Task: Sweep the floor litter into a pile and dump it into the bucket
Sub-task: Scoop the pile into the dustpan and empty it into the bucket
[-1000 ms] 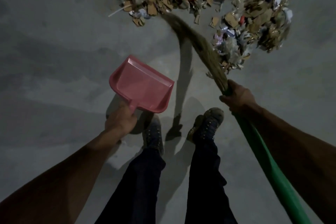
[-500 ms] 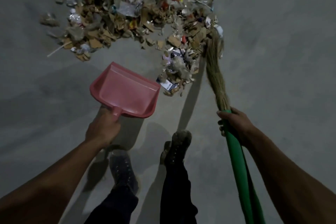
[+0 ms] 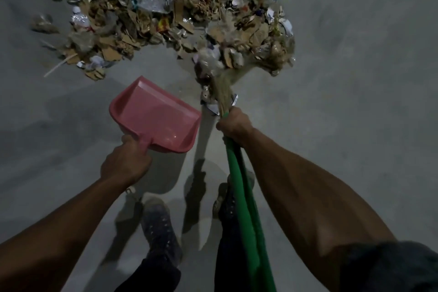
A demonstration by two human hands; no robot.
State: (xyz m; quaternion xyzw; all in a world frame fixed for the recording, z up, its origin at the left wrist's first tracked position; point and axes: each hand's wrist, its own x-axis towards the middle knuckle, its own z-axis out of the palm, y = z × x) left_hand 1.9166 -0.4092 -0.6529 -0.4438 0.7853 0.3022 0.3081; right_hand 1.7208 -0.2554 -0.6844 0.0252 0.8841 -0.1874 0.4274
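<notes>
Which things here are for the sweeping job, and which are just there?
For the job:
- broom, held by the right hand
- pink dustpan, held by the left hand
- litter pile

Just there:
- shoes
- grey floor

No bucket is in view.

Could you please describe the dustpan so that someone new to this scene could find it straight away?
Start at the big litter pile on the grey floor and come toward the person. The dustpan hangs just short of it, held by the left hand. It is the only smooth pink thing there, and it is empty.
</notes>
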